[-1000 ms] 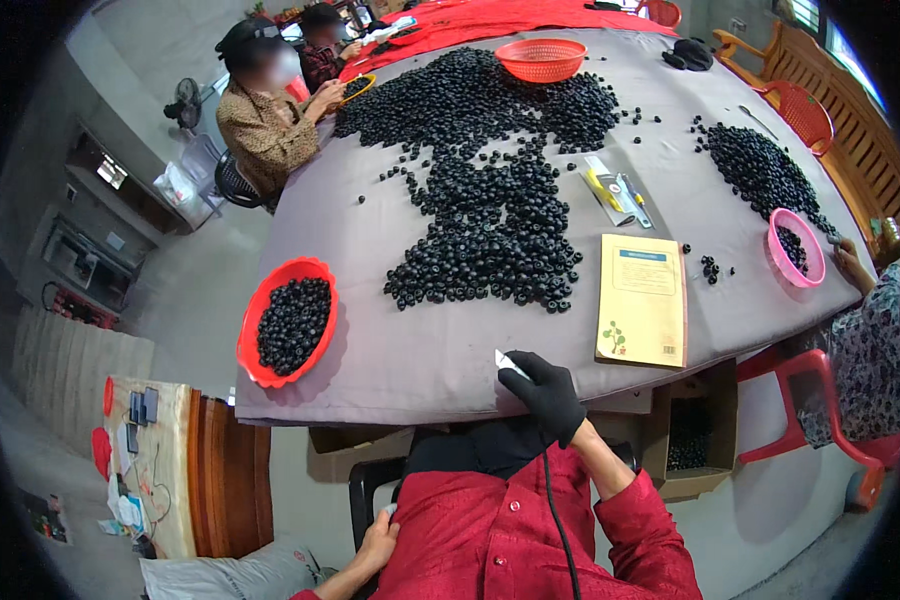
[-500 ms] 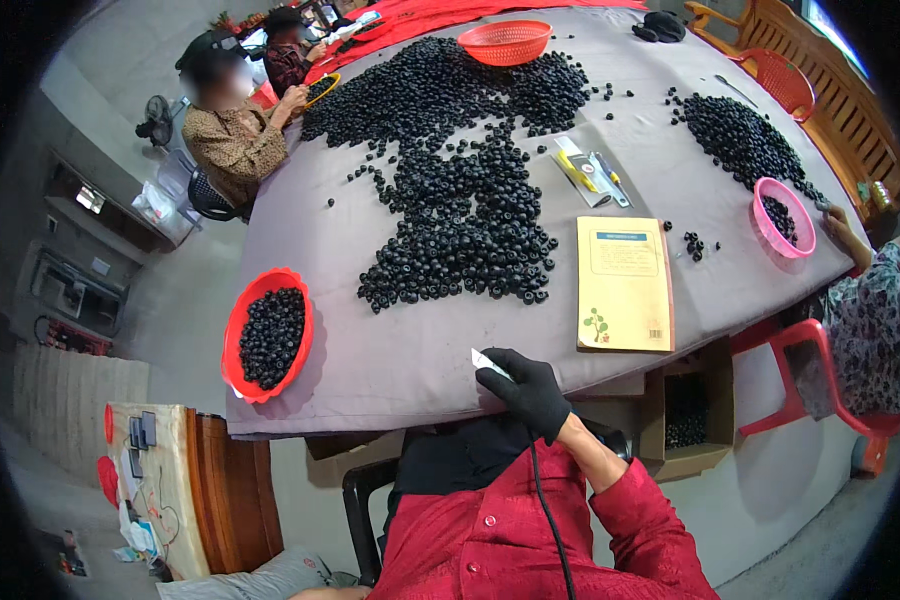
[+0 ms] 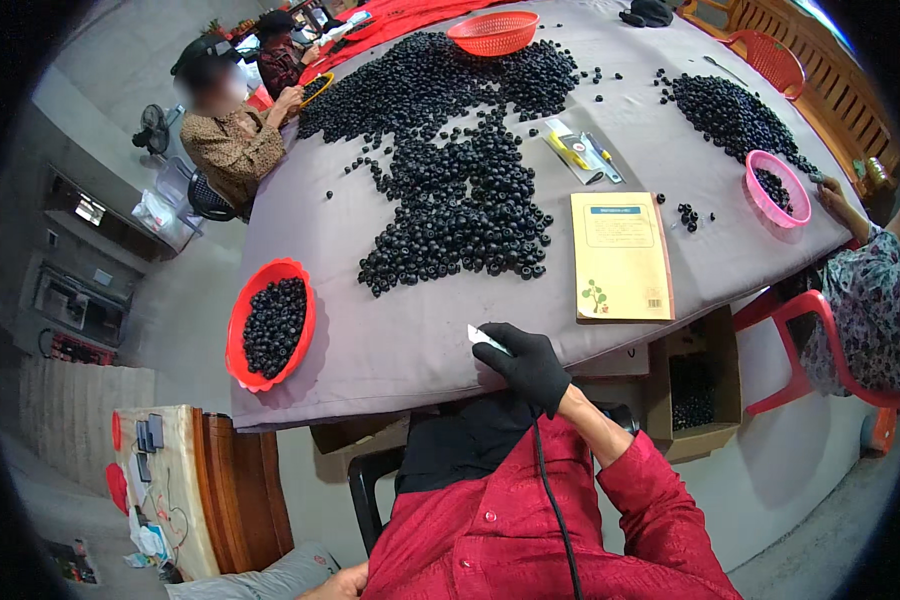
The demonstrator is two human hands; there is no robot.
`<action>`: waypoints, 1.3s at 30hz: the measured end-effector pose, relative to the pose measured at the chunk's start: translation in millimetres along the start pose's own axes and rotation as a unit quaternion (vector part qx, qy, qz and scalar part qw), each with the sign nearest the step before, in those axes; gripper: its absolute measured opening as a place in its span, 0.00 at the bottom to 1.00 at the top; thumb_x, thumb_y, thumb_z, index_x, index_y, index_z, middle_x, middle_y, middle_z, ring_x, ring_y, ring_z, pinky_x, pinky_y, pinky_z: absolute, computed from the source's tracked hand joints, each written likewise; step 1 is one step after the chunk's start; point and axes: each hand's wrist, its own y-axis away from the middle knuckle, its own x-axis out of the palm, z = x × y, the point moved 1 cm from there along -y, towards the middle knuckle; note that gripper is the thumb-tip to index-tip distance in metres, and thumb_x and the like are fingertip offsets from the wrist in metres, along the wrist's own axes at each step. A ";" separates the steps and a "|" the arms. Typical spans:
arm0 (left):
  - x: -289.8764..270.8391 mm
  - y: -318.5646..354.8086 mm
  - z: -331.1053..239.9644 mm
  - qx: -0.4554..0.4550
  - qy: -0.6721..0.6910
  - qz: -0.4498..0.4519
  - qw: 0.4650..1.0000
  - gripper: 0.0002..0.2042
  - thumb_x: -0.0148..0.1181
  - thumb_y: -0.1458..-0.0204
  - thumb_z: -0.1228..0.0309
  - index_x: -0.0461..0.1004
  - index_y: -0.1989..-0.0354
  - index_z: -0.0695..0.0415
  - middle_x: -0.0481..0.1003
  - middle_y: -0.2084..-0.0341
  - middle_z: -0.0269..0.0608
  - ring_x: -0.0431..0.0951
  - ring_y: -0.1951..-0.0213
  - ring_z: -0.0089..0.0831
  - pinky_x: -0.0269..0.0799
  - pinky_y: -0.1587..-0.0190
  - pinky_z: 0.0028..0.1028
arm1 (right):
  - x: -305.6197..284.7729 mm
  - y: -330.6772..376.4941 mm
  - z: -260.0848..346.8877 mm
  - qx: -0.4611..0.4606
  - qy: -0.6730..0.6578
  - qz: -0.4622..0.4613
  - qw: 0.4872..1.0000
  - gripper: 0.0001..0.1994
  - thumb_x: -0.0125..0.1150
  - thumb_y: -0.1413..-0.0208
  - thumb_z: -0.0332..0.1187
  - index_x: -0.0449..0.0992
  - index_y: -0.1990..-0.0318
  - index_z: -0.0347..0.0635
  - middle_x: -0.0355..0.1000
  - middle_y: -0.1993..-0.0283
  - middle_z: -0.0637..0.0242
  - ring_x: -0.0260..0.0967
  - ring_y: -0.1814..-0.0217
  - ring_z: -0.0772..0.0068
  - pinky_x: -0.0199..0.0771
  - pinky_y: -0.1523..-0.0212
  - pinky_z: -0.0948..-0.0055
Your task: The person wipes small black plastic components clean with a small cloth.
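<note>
In a black glove, my right hand (image 3: 525,368) is closed round a small corded tool (image 3: 477,336) at the near edge of the table. Only the tool's white tip shows past the fingers; a black cord (image 3: 558,500) runs down from the hand over my red shirt. Bare skin of my left hand (image 3: 342,583) appears at the bottom edge, its fingers out of sight. Beyond the right hand lies a heap of small black round beads (image 3: 460,215). A red scalloped basket (image 3: 308,335) of the same beads stands to the left, and a yellow booklet (image 3: 620,260) lies to the right.
The grey-covered table (image 3: 390,350) also bears a packaged yellow cutter (image 3: 570,150), an orange-red basket (image 3: 492,35), another bead pile (image 3: 735,120) and a pink basket (image 3: 792,212). Two people sit at the far left; another person's hand (image 3: 838,200) rests at the right. A cardboard box (image 3: 715,435) stands below.
The view has shifted, so the table's contents sit slightly higher in the picture. More of my left hand shows at the bottom edge. My right hand keeps its grip on the tool.
</note>
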 end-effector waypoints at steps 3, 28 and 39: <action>-6.8 3.5 -1.3 -0.045 -0.040 0.055 0.997 0.31 0.58 0.55 0.78 0.54 0.41 0.61 0.59 0.44 0.36 0.58 0.43 0.26 0.52 0.42 0.30 | 0.9 0.2 1.4 0.015 0.002 0.009 1.000 0.17 0.57 0.50 0.40 0.71 0.56 0.39 0.73 0.62 0.57 0.72 0.61 0.66 0.69 0.60 0.72; -15.9 -0.5 -6.2 -0.119 -0.066 0.119 0.984 0.27 0.58 0.54 0.76 0.58 0.43 0.59 0.63 0.47 0.35 0.63 0.48 0.25 0.61 0.47 0.30 | -0.7 -1.3 0.7 0.014 0.031 0.026 0.999 0.19 0.56 0.51 0.44 0.71 0.56 0.40 0.72 0.65 0.53 0.72 0.64 0.57 0.69 0.63 0.67; -20.3 3.8 -1.6 -0.120 -0.045 0.140 0.982 0.31 0.58 0.54 0.76 0.53 0.40 0.59 0.58 0.43 0.36 0.57 0.44 0.26 0.55 0.43 0.30 | -1.4 -1.3 2.5 0.006 0.012 0.024 1.000 0.18 0.56 0.50 0.43 0.71 0.57 0.40 0.72 0.64 0.54 0.72 0.65 0.60 0.69 0.64 0.69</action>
